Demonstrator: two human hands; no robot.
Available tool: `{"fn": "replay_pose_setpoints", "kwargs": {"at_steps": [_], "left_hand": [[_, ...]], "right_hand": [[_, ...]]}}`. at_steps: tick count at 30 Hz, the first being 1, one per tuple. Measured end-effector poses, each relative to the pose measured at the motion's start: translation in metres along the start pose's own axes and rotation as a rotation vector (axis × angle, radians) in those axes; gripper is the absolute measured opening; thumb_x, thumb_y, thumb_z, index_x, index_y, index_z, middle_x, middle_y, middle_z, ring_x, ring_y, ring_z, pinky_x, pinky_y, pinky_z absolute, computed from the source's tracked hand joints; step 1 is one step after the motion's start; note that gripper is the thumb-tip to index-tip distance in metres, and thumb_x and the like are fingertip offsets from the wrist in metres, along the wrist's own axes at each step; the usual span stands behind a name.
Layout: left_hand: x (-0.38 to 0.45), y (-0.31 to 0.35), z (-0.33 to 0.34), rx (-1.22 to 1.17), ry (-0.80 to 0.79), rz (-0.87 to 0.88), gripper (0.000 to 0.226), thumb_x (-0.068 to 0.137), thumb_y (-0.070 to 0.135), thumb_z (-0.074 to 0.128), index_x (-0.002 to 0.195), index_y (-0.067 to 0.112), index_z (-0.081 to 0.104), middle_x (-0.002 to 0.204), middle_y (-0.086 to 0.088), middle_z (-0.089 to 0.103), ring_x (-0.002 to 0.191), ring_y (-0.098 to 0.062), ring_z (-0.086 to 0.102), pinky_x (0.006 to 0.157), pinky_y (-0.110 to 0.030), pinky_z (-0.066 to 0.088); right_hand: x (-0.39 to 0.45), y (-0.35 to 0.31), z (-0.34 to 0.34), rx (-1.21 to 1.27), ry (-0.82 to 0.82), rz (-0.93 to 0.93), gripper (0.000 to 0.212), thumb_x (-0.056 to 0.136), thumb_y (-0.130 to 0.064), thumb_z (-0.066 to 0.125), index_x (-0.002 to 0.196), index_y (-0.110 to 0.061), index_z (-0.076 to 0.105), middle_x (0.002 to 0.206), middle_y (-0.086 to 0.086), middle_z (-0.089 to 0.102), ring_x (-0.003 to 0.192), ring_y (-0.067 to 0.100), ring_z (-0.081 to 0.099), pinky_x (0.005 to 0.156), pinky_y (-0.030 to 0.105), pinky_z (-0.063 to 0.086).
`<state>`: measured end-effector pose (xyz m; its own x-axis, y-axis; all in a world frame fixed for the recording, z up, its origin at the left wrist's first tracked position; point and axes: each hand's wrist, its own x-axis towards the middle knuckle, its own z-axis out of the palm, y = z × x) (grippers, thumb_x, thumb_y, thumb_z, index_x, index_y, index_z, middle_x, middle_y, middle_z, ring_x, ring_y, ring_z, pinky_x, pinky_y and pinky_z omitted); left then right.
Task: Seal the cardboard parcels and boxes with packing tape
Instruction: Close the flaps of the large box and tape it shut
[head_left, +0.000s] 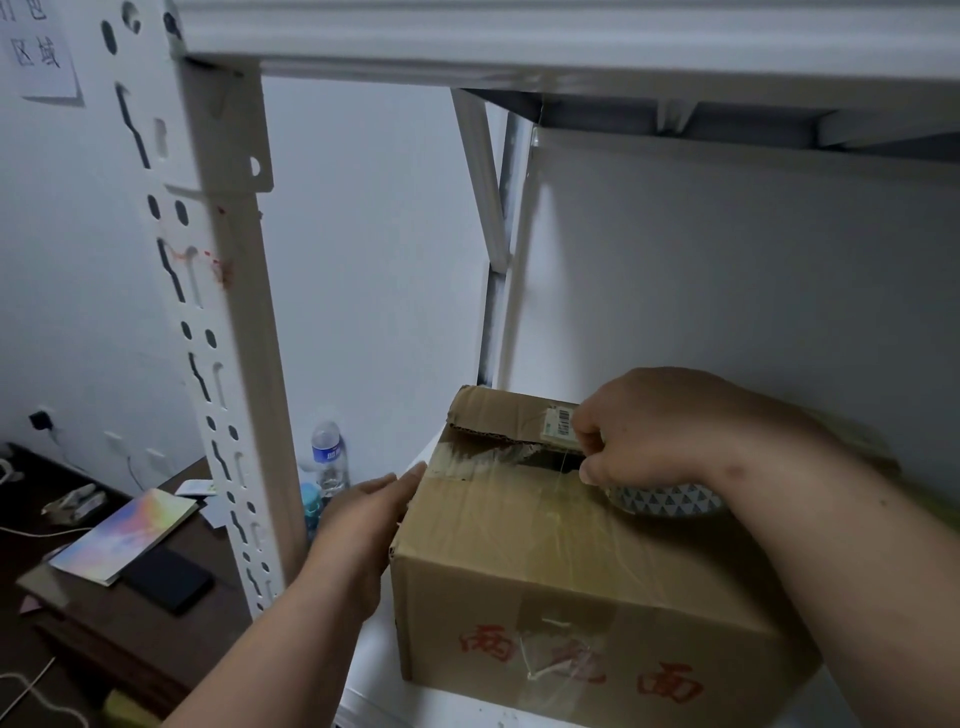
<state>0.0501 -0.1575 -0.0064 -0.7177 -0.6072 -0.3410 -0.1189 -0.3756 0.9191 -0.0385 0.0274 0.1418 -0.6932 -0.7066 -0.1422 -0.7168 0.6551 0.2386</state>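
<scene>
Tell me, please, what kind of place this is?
Probably a small packing or storage room: a cardboard box being taped sits on a white metal shelving rack, with a paper sign on the wall.

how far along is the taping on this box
Done: clear tape already runs across the near part of the cardboard box top. In hand: the right hand holds the tape roll; the left hand steadies the side. Left: the far flap gap is unsealed.

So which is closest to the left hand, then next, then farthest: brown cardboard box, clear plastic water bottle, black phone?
1. Brown cardboard box: touching the left hand.
2. Clear plastic water bottle: just behind it.
3. Black phone: far left, on the desk.
</scene>
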Motion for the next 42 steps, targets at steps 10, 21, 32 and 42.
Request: {"fn": "replay_pose_setpoints", "kwargs": {"at_steps": [10, 21, 32, 42], "left_hand": [[-0.009, 0.015, 0.003, 0.288, 0.044, 0.438, 0.033, 0.1, 0.025, 0.054, 0.131, 0.033, 0.057, 0.112, 0.008, 0.062, 0.095, -0.009, 0.059, 0.085, -0.029, 0.045], [-0.034, 0.03, 0.005, 1.681, -0.29, 0.709, 0.118, 0.059, 0.092, -0.015, 0.157, 0.028, 0.001, 0.163, 0.011, -0.008, 0.15, -0.018, -0.007, 0.123, -0.042, 0.013], [-0.041, 0.038, 0.022, 1.887, -0.237, 0.782, 0.11, 0.054, 0.09, -0.022, 0.152, 0.049, 0.003, 0.138, 0.0, 0.03, 0.137, -0.024, 0.024, 0.121, -0.048, 0.008], [-0.043, 0.021, 0.04, 1.695, -0.272, 0.887, 0.126, 0.058, 0.095, -0.014, 0.152, 0.02, 0.028, 0.16, 0.001, 0.022, 0.146, -0.018, 0.02, 0.122, -0.033, 0.014]], "right_hand": [[0.006, 0.003, 0.006, 0.017, 0.037, 0.001, 0.015, 0.089, -0.03, 0.056, 0.089, -0.019, 0.066, 0.088, -0.002, 0.064, 0.075, 0.014, 0.057, 0.06, 0.028, 0.04], [-0.002, 0.027, 0.017, 0.203, 0.162, -0.031, 0.026, 0.092, -0.052, 0.053, 0.099, -0.035, 0.071, 0.093, -0.014, 0.052, 0.083, 0.006, 0.051, 0.066, 0.025, 0.039], [-0.03, 0.08, 0.056, 0.959, 0.239, -0.011, 0.064, 0.056, -0.062, 0.08, 0.113, -0.049, 0.054, 0.114, -0.009, 0.064, 0.1, 0.012, 0.066, 0.089, 0.046, 0.056], [-0.028, 0.073, 0.096, 1.125, 0.388, -0.033, 0.075, 0.088, -0.016, 0.069, 0.113, -0.081, 0.039, 0.118, -0.03, 0.053, 0.101, -0.01, 0.059, 0.083, 0.017, 0.051]]}}
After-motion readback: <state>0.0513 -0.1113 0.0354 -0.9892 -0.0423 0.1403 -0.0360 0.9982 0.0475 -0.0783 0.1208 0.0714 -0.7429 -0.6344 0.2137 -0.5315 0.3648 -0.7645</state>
